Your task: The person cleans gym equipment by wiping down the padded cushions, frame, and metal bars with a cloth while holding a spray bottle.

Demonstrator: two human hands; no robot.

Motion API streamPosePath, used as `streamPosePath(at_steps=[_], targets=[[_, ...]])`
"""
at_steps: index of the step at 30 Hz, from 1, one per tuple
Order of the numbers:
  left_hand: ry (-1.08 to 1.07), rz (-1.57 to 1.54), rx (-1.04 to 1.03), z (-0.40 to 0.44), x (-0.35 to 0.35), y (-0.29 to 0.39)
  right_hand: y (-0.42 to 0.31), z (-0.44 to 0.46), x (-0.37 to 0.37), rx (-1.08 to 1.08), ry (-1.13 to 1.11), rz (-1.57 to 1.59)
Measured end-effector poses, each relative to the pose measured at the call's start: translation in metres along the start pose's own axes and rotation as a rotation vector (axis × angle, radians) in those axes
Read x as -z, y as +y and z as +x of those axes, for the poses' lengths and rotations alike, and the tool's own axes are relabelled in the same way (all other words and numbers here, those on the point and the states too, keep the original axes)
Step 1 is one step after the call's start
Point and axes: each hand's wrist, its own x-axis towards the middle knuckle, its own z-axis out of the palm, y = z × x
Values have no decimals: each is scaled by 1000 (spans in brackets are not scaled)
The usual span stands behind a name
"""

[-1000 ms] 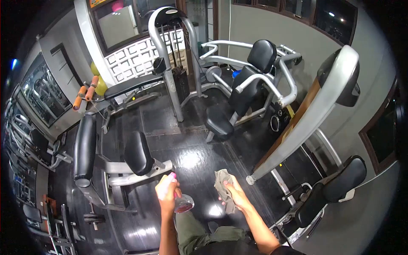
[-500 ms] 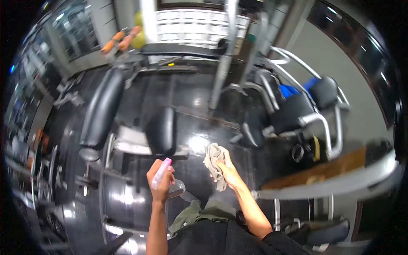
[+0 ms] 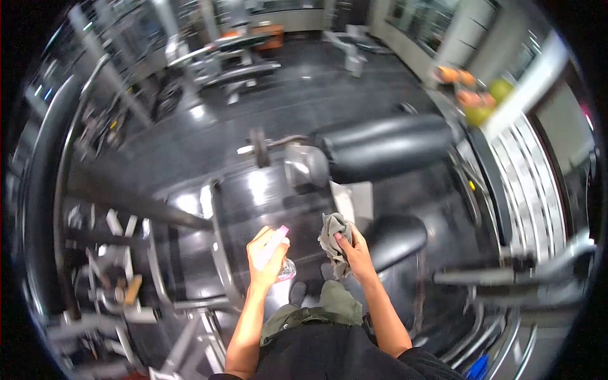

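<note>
My left hand (image 3: pixel 266 256) is closed around a clear spray bottle (image 3: pixel 287 271) with a pink nozzle; the bottle's lower part shows beside the fingers. To its right, my right hand (image 3: pixel 356 254) grips a crumpled grey cloth (image 3: pixel 334 240), the thumb lying on top of it. The hands are apart, both in front of my body above the dark floor. Just beyond the cloth is a machine with a long black padded bench (image 3: pixel 392 147) and a smaller black seat pad (image 3: pixel 397 240). Neither hand touches it.
Black rubber flooring (image 3: pixel 316 82) stretches ahead. A weight plate (image 3: pixel 258 147) on a bar sits left of the bench. Gym machines with metal frames (image 3: pixel 221 247) stand at the left. Orange foam rollers (image 3: pixel 456 76) and a green ball (image 3: pixel 478 114) are at the upper right, near a white patterned wall (image 3: pixel 522 171).
The view has swung left, so the padded bench now lies ahead and the far machines have come into sight. Both hands still hold the bottle and the cloth.
</note>
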Motion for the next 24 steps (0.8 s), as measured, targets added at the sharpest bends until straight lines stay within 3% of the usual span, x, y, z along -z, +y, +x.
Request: streamPosePath(at_steps=[2, 10, 12, 16, 18, 24], targets=[[164, 89, -95, -1, 7, 1, -18, 30, -11, -257, -148, 133], [709, 280, -190, -49, 31, 24, -18, 108, -81, -372, -694, 171], [927, 235, -169, -61, 25, 43, 17, 114, -106, -258, -788, 88], [1115, 268, -202, -95, 30, 65, -9, 90, -164, -383, -1063, 118], [1249, 318, -204, -103, 31, 80, -6, 79, -189, -226, -1125, 181], [1441, 383, -410, -113, 52, 120, -41, 50, -265, -126, -1311, 319]])
